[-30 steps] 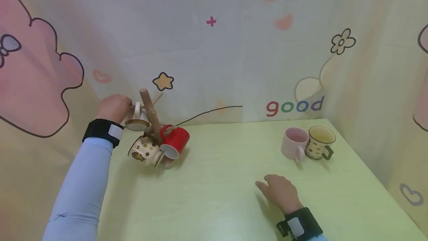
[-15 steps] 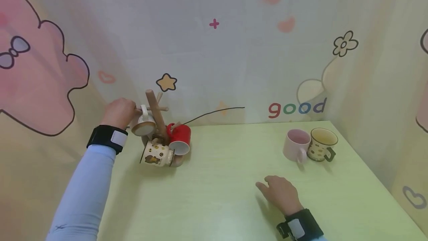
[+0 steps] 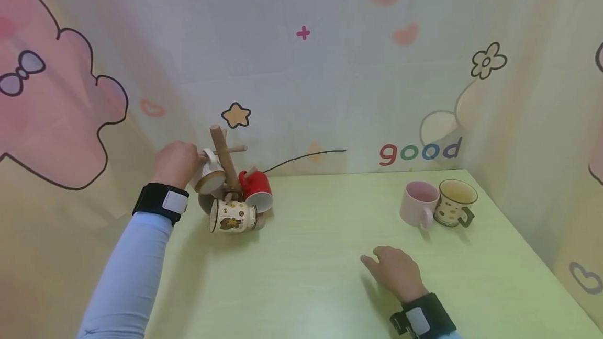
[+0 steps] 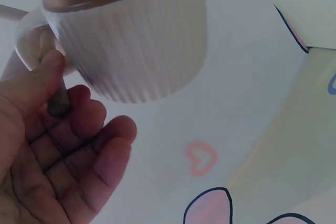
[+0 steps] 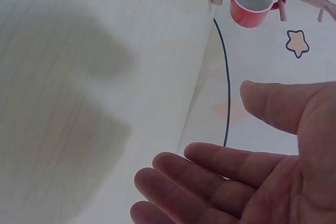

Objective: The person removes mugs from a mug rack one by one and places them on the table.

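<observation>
My left hand (image 3: 176,164) pinches the end of a wooden peg (image 4: 59,103) on a mug tree (image 3: 225,156), between thumb and curled fingers. On that peg a white ribbed mug (image 4: 131,40) with a brown rim hangs by its handle, tilted mouth-down. Lower on the mug tree hang a red mug (image 3: 256,190) and a cream bear-print mug (image 3: 234,216) lying sideways. Behind them a darker rounded shape is partly hidden. My right hand (image 3: 394,272) hovers over the table with loosely extended fingers and holds nothing.
A pink mug (image 3: 418,205) and a cream spotted mug (image 3: 456,203) stand upright side by side at the table's back right. The pale table (image 3: 301,255) meets a printed curtain (image 3: 301,82) along its back edge.
My left hand has moved right with the peg, and the mug tree has turned. The bear-print mug has swung right and now lies more level. My right hand has stayed put.
</observation>
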Motion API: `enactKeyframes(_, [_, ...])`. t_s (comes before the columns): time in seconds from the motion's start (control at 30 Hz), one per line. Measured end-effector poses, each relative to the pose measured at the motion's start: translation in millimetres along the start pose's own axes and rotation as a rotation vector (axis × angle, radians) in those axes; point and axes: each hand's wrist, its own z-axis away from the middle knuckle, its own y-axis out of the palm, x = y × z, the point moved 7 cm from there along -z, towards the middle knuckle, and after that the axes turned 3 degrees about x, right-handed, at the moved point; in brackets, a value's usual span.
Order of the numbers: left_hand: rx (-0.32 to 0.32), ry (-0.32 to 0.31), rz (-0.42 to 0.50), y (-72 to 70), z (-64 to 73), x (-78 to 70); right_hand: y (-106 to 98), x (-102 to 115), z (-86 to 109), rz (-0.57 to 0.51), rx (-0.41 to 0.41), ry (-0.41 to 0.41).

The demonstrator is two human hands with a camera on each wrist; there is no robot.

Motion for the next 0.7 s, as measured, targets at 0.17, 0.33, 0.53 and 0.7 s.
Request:
enactKeyframes(0.17, [0.013,-0.065,0.021,-0.7,3.6,-7.4,-0.9,1.7,0.7,-0.005,0.002,0.000])
enactKeyframes(0.33, [-0.029,-0.088,0.008,-4.1,8.6,-19.9,-2.6,3.9,1.4,-0.005,0.009,0.003])
enactKeyframes(0.53, [-0.103,-0.108,-0.021,-4.8,12.6,-33.8,-4.1,6.2,1.8,0.002,0.004,-0.001])
enactKeyframes(0.7, [-0.131,-0.131,-0.035,-3.9,14.6,-39.8,-3.4,6.7,1.9,0.006,0.010,-0.004])
